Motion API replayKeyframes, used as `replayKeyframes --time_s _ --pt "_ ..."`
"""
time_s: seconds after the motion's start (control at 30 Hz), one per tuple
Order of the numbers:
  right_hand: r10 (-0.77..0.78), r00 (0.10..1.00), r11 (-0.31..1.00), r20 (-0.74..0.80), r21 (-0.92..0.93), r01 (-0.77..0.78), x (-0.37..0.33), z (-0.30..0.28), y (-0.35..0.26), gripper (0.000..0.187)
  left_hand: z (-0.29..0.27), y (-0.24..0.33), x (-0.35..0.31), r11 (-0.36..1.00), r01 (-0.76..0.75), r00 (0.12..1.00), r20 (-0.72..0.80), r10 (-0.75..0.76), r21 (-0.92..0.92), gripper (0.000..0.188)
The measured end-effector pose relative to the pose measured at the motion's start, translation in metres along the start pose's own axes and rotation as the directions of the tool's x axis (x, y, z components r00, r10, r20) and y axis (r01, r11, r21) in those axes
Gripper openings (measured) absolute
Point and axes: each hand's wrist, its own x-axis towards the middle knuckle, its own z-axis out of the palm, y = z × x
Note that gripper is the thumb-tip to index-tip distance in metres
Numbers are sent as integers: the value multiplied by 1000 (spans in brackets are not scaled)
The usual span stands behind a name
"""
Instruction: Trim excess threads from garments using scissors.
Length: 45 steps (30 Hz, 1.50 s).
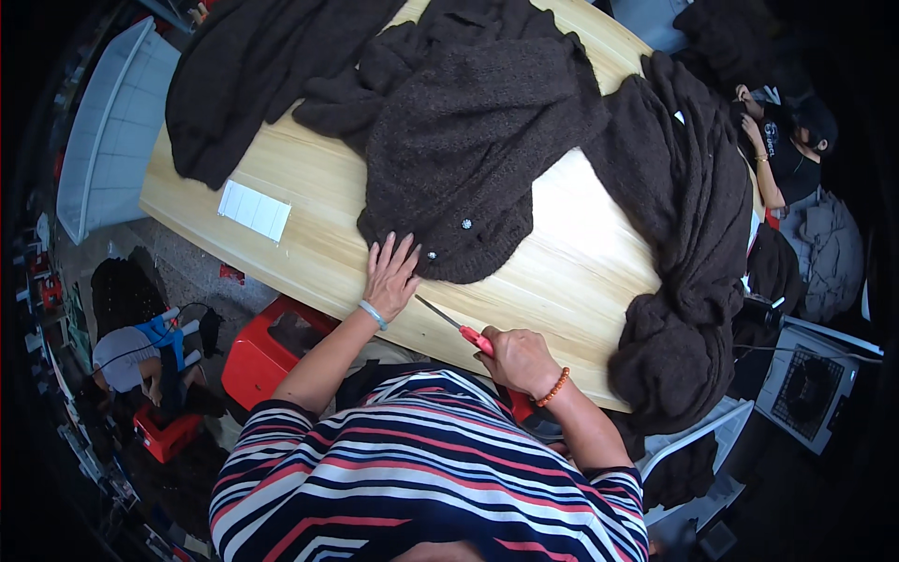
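A dark brown knitted garment (459, 140) lies in front of me on the wooden table, with small shiny buttons (466, 224) near its closest edge. My left hand (391, 279) rests flat by that edge, fingers spread, the fingertips touching the knit. In my right hand (523, 361) is a pair of red-handled scissors (473, 337). Their narrow steel blades point up and left toward my left hand, apart from the garment. The rear of the handles is hidden inside my closed fingers.
More brown knitwear is heaped along the table's right side (693, 215) and far left (253, 84). A white paper slip (255, 211) lies on the table (318, 253). Red stools (257, 361), a white bin (112, 131), a fan (805, 389) and co-workers (791, 150) surround it.
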Motion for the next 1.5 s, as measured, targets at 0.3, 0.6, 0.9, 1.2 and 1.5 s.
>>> replayKeyframes --time_s 0.3,0.6,0.9,1.2,1.5 --pt "-12 977 993 -213 112 36 -3 17 4 23 -28 -20 -40 975 177 937 -282 -208 -132 73" --pt "3 1000 1000 4 -3 -3 16 20 -19 21 0 -38 -26 957 115 953 -244 -182 -268 29" --pt "34 986 998 -163 62 -24 1 8 1 22 -46 18 21 973 -131 942 -329 64 -187 46" --pt "113 992 994 -56 1 -113 -13 -15 -3 26 -3 2 53 902 -133 975 -220 43 -412 22" --pt "176 930 981 -322 134 -139 14 -57 0 22 -55 -75 139 751 147 735 -438 -518 -644 49"
